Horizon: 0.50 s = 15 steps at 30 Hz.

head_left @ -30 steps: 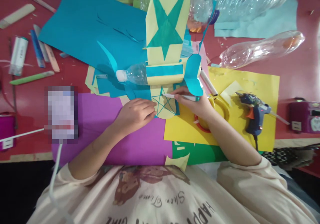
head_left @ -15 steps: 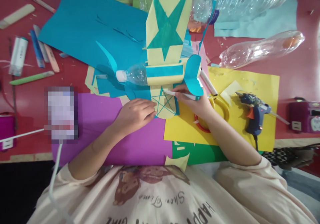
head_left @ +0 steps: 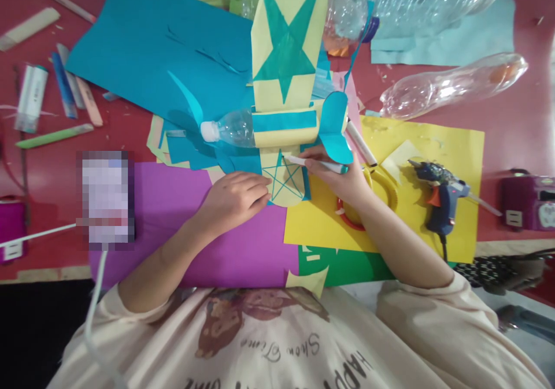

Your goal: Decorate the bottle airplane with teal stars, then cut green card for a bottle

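Observation:
A model plane made from a clear plastic bottle with pale yellow paper wings lies in the middle. The far wing bears a filled teal star. The near wing carries a star outline. My right hand is closed on a teal marker, its tip on the upper right of that outline. My left hand rests curled on purple paper, fingertips pressing the near wing's left edge. A teal paper tail stands just above my right hand.
A blue glue gun lies on yellow paper at right, scissors with yellow and red handles beside my right wrist. Clear bottles sit at the back right. Blue paper and several sticks and markers lie at left.
The marker tip has shifted slightly right and up along the star outline. My left hand has stayed in place.

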Available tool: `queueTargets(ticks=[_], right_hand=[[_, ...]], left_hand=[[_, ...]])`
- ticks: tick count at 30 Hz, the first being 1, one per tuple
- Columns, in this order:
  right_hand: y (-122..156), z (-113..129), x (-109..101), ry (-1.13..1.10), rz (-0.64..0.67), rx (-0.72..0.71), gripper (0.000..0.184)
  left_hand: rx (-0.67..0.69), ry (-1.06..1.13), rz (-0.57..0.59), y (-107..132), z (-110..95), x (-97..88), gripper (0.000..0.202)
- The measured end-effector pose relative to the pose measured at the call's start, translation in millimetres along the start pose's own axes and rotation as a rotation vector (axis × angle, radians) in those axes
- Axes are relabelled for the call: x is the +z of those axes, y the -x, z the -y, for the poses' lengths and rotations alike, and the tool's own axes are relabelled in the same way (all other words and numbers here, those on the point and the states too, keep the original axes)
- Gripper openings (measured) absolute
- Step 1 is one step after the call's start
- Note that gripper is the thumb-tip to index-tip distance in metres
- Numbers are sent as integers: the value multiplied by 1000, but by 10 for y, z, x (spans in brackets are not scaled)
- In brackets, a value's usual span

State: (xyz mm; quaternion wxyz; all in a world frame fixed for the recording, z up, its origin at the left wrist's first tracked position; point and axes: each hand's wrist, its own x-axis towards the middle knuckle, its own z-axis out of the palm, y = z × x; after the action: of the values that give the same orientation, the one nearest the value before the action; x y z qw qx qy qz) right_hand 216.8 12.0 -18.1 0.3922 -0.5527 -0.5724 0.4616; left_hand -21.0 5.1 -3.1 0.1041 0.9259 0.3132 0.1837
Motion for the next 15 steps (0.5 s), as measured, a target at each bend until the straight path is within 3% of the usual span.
queueTargets(ticks=[8, 15], right_hand=[[7, 48, -22, -19, 51, 16, 11], [-3, 21, -20, -14, -22, 27, 16]], left_hand=[[-14, 2, 19, 0, 2, 2, 31], [-34, 10, 58, 7, 11, 0, 32]])
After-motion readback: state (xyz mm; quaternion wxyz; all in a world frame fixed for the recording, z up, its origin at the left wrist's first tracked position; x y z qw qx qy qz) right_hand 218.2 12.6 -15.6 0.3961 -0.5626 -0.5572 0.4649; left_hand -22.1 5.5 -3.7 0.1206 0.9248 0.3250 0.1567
